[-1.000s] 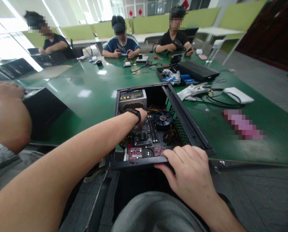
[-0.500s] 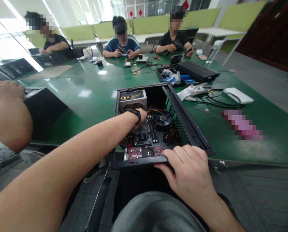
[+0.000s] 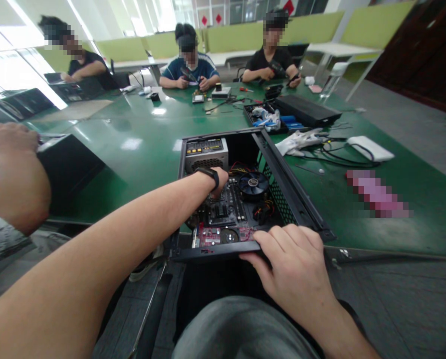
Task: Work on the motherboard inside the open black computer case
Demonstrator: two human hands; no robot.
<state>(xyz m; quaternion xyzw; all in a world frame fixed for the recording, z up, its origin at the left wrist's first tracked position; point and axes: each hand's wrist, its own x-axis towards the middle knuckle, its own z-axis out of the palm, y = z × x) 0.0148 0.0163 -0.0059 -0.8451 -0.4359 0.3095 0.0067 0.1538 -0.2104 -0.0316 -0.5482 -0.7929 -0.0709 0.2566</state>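
An open black computer case [image 3: 215, 253] lies in front of me, its near edge jutting past the table edge. My right hand [image 3: 292, 252] grips the case's near rim, thumb below and fingers over the top. My left hand [image 3: 221, 180], with a black band on the wrist, reaches inside; its fingers are hidden behind the wrist. Around it are the motherboard [image 3: 223, 209], the silver power supply [image 3: 208, 155] and a CPU cooler fan [image 3: 253, 183]. A red circuit card [image 3: 211, 236] sits along the near side, with thin wires beside the fan.
Right of the case lie a white glove [image 3: 301, 140], black cables [image 3: 342, 160], a white box [image 3: 370, 148] and a pink item [image 3: 376, 193]. Behind them stands a tray [image 3: 250, 117] of tools. A neighbour's arm [image 3: 15, 179] and another black case [image 3: 73, 167] are at left. Several people sit across the table.
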